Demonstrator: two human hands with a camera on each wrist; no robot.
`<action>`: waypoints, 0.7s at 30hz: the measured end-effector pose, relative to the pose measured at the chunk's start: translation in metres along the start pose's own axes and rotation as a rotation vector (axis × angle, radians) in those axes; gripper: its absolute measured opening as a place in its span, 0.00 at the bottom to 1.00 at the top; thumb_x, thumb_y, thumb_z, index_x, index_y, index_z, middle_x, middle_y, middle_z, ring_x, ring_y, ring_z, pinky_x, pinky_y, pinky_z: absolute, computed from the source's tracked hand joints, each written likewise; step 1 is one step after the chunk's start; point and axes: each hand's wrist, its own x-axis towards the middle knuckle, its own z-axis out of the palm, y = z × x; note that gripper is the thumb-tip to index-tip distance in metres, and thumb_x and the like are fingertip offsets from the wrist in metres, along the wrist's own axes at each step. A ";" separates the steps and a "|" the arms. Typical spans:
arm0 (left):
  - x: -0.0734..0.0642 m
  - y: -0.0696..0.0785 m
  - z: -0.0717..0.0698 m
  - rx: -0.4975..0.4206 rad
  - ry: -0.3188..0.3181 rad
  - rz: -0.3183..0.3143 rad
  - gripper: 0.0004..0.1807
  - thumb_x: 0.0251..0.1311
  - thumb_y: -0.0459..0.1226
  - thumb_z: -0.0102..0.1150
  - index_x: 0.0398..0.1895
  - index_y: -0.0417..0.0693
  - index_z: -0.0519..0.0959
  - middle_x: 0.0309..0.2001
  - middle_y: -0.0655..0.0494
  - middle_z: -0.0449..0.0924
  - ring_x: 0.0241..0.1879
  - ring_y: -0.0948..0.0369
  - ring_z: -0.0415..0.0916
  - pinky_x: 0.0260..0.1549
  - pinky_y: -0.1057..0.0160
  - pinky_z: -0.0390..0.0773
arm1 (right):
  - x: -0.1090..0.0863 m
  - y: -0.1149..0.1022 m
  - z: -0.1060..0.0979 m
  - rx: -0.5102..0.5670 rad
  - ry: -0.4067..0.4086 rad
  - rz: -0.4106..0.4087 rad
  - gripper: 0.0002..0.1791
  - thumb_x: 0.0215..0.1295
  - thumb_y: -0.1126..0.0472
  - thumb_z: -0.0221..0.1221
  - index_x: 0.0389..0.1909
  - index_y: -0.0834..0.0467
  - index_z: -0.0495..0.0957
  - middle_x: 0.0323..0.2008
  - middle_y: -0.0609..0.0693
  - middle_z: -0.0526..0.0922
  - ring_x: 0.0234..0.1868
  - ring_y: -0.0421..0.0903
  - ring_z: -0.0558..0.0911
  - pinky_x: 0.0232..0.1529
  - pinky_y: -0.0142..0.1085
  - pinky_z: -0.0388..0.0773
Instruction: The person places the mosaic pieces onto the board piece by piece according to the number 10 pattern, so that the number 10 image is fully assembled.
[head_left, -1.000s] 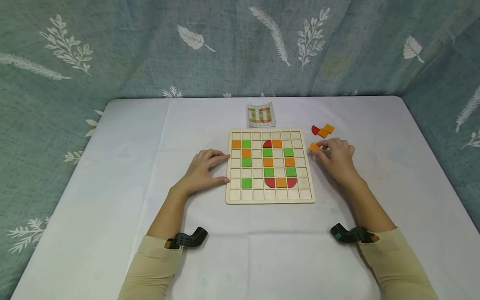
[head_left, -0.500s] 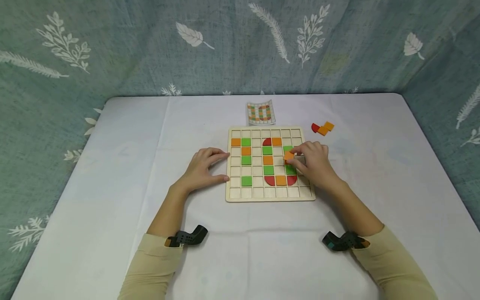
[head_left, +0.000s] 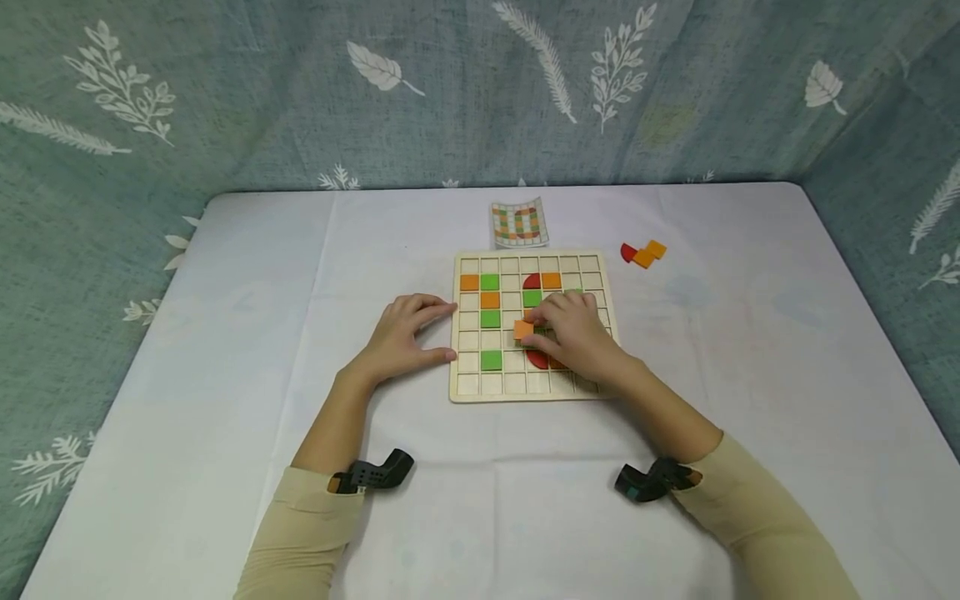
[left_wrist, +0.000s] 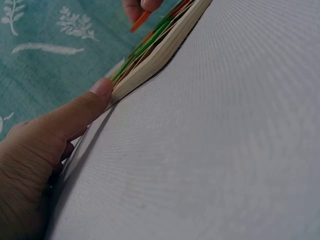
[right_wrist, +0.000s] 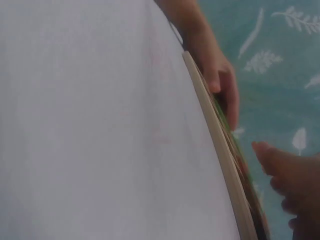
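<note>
My right hand pinches an orange square tile between thumb and fingers, held over the middle of a wooden grid board. In the left wrist view that orange tile is raised above the tiles on the board. My left hand rests at the board's left edge, thumb and fingertips touching it, fingers relaxed. Green squares, orange squares and red quarter-round tiles sit in the grid. My right hand hides part of the board's right side.
A small pattern card lies behind the board, showing a coloured grid. To the back right are a red quarter-round tile and two loose orange tiles. A white cloth covers the table, with a leaf-patterned curtain behind.
My right hand has carried the orange tile from the table right of the board leftward to over the board's middle. The left hand has stayed at the left edge.
</note>
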 end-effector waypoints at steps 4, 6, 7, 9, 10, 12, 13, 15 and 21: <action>0.001 0.000 0.000 0.000 -0.010 -0.018 0.40 0.45 0.56 0.69 0.64 0.54 0.71 0.59 0.53 0.69 0.60 0.53 0.60 0.58 0.49 0.57 | 0.007 -0.008 0.007 -0.005 -0.030 -0.019 0.20 0.61 0.45 0.61 0.47 0.55 0.79 0.45 0.50 0.78 0.48 0.50 0.69 0.50 0.47 0.57; 0.001 0.000 0.000 0.001 -0.015 -0.021 0.40 0.46 0.57 0.69 0.64 0.55 0.71 0.59 0.53 0.68 0.60 0.53 0.60 0.58 0.49 0.57 | 0.010 -0.012 0.009 -0.006 -0.038 -0.030 0.20 0.61 0.44 0.60 0.47 0.54 0.79 0.45 0.49 0.78 0.47 0.49 0.68 0.49 0.46 0.57; 0.002 0.000 0.000 0.000 -0.016 -0.020 0.40 0.46 0.57 0.68 0.64 0.55 0.71 0.59 0.53 0.68 0.60 0.53 0.59 0.58 0.49 0.57 | 0.011 -0.013 0.011 -0.009 -0.039 -0.034 0.20 0.61 0.44 0.60 0.47 0.54 0.79 0.45 0.49 0.78 0.46 0.49 0.68 0.49 0.46 0.57; 0.002 0.000 0.000 -0.003 -0.016 -0.015 0.40 0.46 0.57 0.68 0.64 0.55 0.71 0.59 0.54 0.68 0.60 0.53 0.59 0.58 0.49 0.56 | 0.014 -0.016 0.014 -0.018 -0.036 -0.045 0.20 0.61 0.44 0.60 0.46 0.53 0.80 0.45 0.49 0.79 0.45 0.48 0.69 0.49 0.45 0.58; 0.003 0.000 0.000 -0.003 -0.015 -0.013 0.40 0.46 0.57 0.68 0.64 0.55 0.71 0.59 0.54 0.68 0.60 0.53 0.59 0.58 0.49 0.56 | 0.015 -0.017 0.015 -0.025 -0.034 -0.050 0.19 0.61 0.44 0.60 0.45 0.53 0.80 0.45 0.48 0.79 0.45 0.48 0.69 0.49 0.45 0.58; 0.003 0.000 0.000 -0.004 -0.011 -0.010 0.40 0.46 0.56 0.69 0.64 0.55 0.71 0.59 0.54 0.68 0.60 0.53 0.59 0.58 0.49 0.56 | 0.017 -0.018 0.018 -0.035 -0.033 -0.065 0.19 0.61 0.44 0.60 0.45 0.52 0.80 0.45 0.48 0.79 0.46 0.48 0.70 0.50 0.45 0.58; 0.003 0.000 0.000 -0.007 -0.010 -0.009 0.40 0.46 0.56 0.69 0.64 0.55 0.71 0.59 0.54 0.68 0.60 0.53 0.59 0.58 0.49 0.56 | 0.018 -0.019 0.019 -0.040 -0.034 -0.070 0.18 0.61 0.44 0.60 0.44 0.52 0.81 0.45 0.47 0.79 0.47 0.48 0.70 0.50 0.45 0.59; 0.003 -0.001 0.000 -0.006 -0.007 -0.008 0.40 0.46 0.55 0.69 0.64 0.55 0.71 0.59 0.53 0.68 0.60 0.53 0.59 0.59 0.49 0.56 | 0.020 -0.019 0.021 -0.040 -0.035 -0.079 0.18 0.61 0.44 0.60 0.44 0.51 0.81 0.44 0.46 0.79 0.48 0.48 0.71 0.50 0.45 0.58; 0.001 -0.001 0.001 -0.006 -0.005 -0.002 0.40 0.46 0.55 0.69 0.64 0.55 0.71 0.59 0.53 0.68 0.60 0.53 0.60 0.59 0.49 0.56 | 0.021 -0.019 0.025 0.000 -0.013 -0.095 0.17 0.58 0.45 0.63 0.43 0.50 0.82 0.42 0.46 0.79 0.45 0.48 0.70 0.48 0.44 0.58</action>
